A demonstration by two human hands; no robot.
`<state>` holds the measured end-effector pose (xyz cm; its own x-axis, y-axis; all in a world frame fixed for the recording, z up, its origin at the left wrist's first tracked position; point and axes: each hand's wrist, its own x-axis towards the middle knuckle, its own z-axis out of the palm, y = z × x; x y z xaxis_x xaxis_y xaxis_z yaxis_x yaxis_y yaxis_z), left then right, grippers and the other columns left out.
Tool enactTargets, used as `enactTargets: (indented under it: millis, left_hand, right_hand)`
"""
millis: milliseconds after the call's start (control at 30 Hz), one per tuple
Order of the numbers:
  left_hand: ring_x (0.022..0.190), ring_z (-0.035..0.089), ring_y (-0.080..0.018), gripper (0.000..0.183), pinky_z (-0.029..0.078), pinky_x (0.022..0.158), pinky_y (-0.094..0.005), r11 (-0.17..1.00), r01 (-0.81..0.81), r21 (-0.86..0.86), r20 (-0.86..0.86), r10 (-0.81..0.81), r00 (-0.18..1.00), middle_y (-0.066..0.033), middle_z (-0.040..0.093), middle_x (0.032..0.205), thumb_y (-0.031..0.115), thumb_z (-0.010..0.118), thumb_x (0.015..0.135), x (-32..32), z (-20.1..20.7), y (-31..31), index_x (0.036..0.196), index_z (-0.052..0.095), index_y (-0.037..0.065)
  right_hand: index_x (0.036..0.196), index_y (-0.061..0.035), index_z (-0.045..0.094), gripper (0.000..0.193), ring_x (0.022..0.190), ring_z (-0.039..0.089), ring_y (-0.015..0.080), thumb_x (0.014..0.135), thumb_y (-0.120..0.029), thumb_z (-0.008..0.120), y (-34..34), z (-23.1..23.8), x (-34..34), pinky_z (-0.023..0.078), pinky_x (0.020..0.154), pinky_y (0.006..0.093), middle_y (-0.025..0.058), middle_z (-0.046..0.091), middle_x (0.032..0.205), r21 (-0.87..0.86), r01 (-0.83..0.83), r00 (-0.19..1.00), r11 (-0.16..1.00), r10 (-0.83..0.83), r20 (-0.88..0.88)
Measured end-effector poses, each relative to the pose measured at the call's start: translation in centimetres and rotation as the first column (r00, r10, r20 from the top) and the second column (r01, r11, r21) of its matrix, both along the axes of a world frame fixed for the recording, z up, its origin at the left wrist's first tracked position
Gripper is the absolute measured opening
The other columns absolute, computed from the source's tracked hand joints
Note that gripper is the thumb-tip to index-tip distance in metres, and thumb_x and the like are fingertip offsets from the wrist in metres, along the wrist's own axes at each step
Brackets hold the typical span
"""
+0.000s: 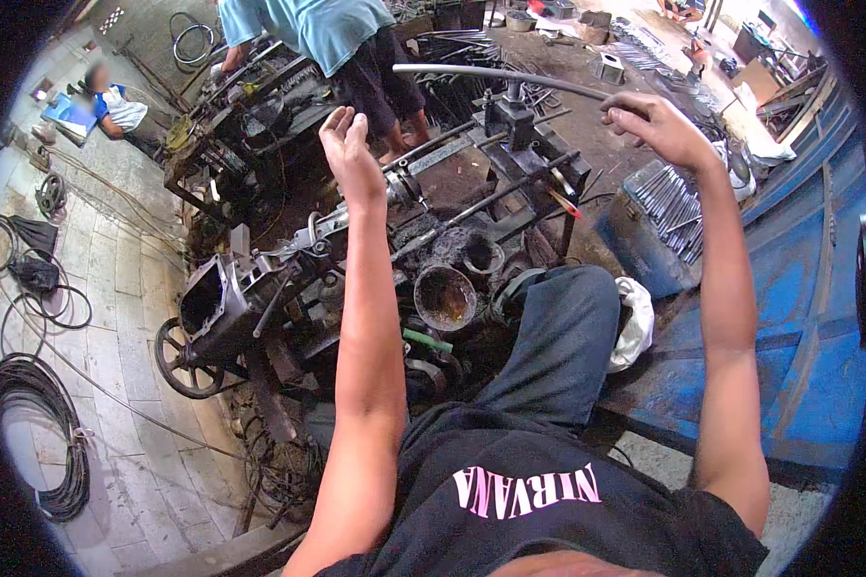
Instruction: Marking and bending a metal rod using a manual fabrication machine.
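Note:
My right hand [659, 130] is raised at the upper right, its fingers closed on one end of a long grey metal rod [500, 75]. The rod reaches leftward above the machine, and its far end is free. My left hand [352, 154] is lifted at the upper middle, bent at the wrist, with loosely curled fingers and nothing visible in them. It is apart from the rod's free end. Below both hands stands a greasy metal machine [423, 207] with long bars and a clamp-like block [515, 120].
A handwheel [185, 358] and a dirty round bowl [445, 296] are on the near machine. A metal box [635, 236] of rods stands right, beside a blue metal panel [789, 317]. Cable coils [43, 433] lie left. A person in a light-blue shirt [308, 29] bends ahead; another sits far left.

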<state>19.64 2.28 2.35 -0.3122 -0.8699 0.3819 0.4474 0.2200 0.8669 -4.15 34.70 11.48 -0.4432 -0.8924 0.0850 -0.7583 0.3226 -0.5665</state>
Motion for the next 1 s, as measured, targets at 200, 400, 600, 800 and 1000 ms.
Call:
enactTargets:
  millis: [200, 400, 600, 800, 1000]
  left_hand:
    - [0.117, 0.051, -0.0224, 0.047, 0.037, 0.101, -0.0370, 1.000, 0.001, 0.004, 0.053, -0.001, 0.999, -0.0151, 0.054, 0.132, 0.025, 0.058, 0.093, -0.6, -0.9, -0.6, 0.132, 0.047, -0.001]
    - [0.109, 0.054, -0.0180, 0.051, 0.040, 0.091, -0.0356, 1.000, 0.016, 0.013, 0.105, -0.017, 0.994, -0.0081, 0.058, 0.129, 0.033, 0.061, 0.091, -1.7, -1.1, -1.3, 0.133, 0.049, 0.005]
    - [0.101, 0.058, -0.0245, 0.048, 0.047, 0.077, -0.0427, 0.960, 0.004, 0.280, 0.324, -0.098, 0.941, -0.0106, 0.057, 0.119, 0.031, 0.059, 0.090, -8.5, -0.4, -5.0, 0.130, 0.049, 0.006]
    - [0.097, 0.058, -0.0443, 0.070, 0.054, 0.077, -0.0670, 0.767, 0.026, 0.641, 0.327, -0.305, 0.894, -0.0232, 0.042, 0.134, 0.035, 0.058, 0.089, -19.7, -0.1, -12.9, 0.144, 0.030, 0.002]
    - [0.112, 0.064, -0.0399, 0.078, 0.054, 0.095, -0.0533, 0.795, -0.509, 0.330, 0.570, 0.262, 0.779, -0.0276, 0.052, 0.136, 0.002, 0.057, 0.086, -29.8, -3.2, -7.1, 0.153, 0.022, 0.021]
  right_hand:
    - [0.116, 0.0001, 0.065, 0.042, 0.086, 0.066, 0.0210, 0.099, -0.038, 0.057, -0.4, -1.6, -1.6, 0.052, 0.082, 0.0357, 0.0119, 0.070, 0.101, -0.067, 0.058, 0.997, 0.996, -0.055, 0.047]
    - [0.115, 0.0030, 0.065, 0.040, 0.096, 0.064, 0.0164, 0.096, -0.033, 0.060, -2.7, -5.6, -6.0, 0.050, 0.085, 0.0293, 0.0101, 0.070, 0.106, -0.174, 0.160, 0.959, 0.972, -0.195, -0.206]
    - [0.104, 0.0031, 0.067, 0.037, 0.106, 0.063, 0.0295, 0.092, -0.031, 0.062, -2.0, -11.5, -15.5, 0.049, 0.098, 0.0475, 0.0198, 0.068, 0.107, -0.467, 0.848, 0.527, 0.251, -0.490, 0.694]
    - [0.095, 0.0028, 0.064, 0.028, 0.101, 0.062, 0.0383, 0.087, -0.024, 0.062, -7.3, -15.4, -13.9, 0.043, 0.101, 0.0602, 0.0193, 0.067, 0.101, -0.510, 0.853, 0.279, 0.109, 0.730, 0.623]
    - [0.065, -0.0127, 0.043, 0.032, 0.064, 0.035, 0.0178, 0.086, -0.025, 0.064, -7.0, -19.1, -15.0, 0.037, 0.085, 0.0392, 0.0008, 0.033, 0.061, -0.759, 0.651, 0.252, 0.013, 0.939, 0.233]
